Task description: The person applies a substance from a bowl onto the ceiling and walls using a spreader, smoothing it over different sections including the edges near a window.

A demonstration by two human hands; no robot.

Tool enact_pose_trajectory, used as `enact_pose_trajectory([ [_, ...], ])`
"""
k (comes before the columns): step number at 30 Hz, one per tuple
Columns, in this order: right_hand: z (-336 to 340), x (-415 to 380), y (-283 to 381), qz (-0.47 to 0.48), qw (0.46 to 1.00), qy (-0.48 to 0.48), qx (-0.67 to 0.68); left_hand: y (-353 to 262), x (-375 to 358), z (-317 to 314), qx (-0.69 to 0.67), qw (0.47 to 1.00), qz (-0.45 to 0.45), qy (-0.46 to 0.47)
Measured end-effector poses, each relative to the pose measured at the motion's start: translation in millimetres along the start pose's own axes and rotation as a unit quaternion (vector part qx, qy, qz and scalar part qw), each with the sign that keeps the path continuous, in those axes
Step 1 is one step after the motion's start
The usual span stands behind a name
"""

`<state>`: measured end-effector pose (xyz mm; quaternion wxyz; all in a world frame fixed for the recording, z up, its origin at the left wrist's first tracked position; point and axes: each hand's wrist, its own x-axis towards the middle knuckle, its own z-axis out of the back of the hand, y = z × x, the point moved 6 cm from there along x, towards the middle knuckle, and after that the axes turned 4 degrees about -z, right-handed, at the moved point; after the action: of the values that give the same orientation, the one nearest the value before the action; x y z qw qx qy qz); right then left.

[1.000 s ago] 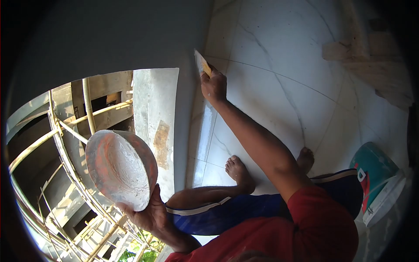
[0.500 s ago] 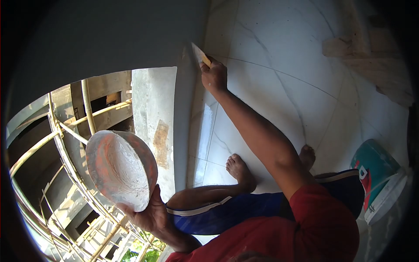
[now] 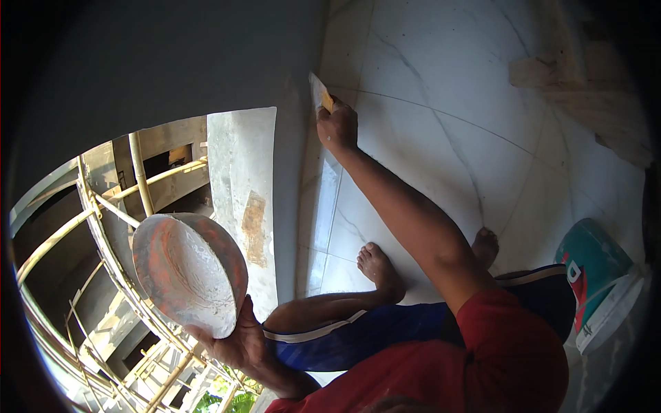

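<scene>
My left hand (image 3: 237, 341) holds an orange bowl (image 3: 189, 272) by its lower rim, tilted, with white paste smeared over its inside. In my right hand (image 3: 337, 126) is a putty knife (image 3: 321, 95) with a yellowish handle, its whitish blade pointing up and left. The blade lies at the edge of the dark grey wall (image 3: 172, 55), near the tiled floor; whether it touches the wall is unclear.
Bamboo scaffolding (image 3: 141, 172) stands outside the opening at left. White marbled tiles (image 3: 427, 151) cover the floor. A green bucket (image 3: 593, 265) is at the right, and a wooden structure (image 3: 533, 72) at the upper right. My bare feet rest on the tiles.
The putty knife has shifted slightly right and down, its blade more upright. The bowl has dropped slightly in my left hand.
</scene>
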<state>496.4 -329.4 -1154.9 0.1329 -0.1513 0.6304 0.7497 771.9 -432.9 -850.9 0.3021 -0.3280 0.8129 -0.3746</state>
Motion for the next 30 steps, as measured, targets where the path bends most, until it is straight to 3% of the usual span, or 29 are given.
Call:
enact_pose_trajectory([
  [7, -35, -24, 12, 0.035, 0.992, 0.036, -0.118, -3, -3, 5, -0.008, 0.999, -0.02, -0.048],
  [10, -13, -48, 9, 0.067, 0.989, 0.123, -0.038, 1, 1, 4, -0.019, 0.999, 0.002, -0.046],
  [11, -11, -43, 0, 0.065, 0.99, 0.12, -0.037, 2, 4, 2, -0.011, 0.999, -0.005, -0.046],
  [13, -2, -19, -14, 0.06, 0.997, 0.012, -0.04, 1, 4, 3, -0.002, 0.999, -0.016, -0.047],
  [14, 0, -4, -16, 0.001, 1.0, 0.008, 0.008, 2, 3, 4, -0.011, 0.999, -0.009, -0.041],
  [19, -11, 32, -2, -0.012, 0.999, 0.032, -0.034, -2, -1, 7, -0.014, 0.999, 0.001, -0.04],
  [24, -2, -17, 11, 0.035, 0.997, 0.074, 0.01, -5, -1, 9, 0.004, 0.999, -0.013, -0.036],
  [26, -3, -41, 7, 0.016, 0.988, 0.147, 0.031, 0, 1, 4, -0.004, 0.999, 0.0, -0.035],
  [30, -3, -30, -22, 0.036, 0.991, 0.124, 0.042, 7, 2, -4, -0.03, 0.999, 0.028, -0.012],
])
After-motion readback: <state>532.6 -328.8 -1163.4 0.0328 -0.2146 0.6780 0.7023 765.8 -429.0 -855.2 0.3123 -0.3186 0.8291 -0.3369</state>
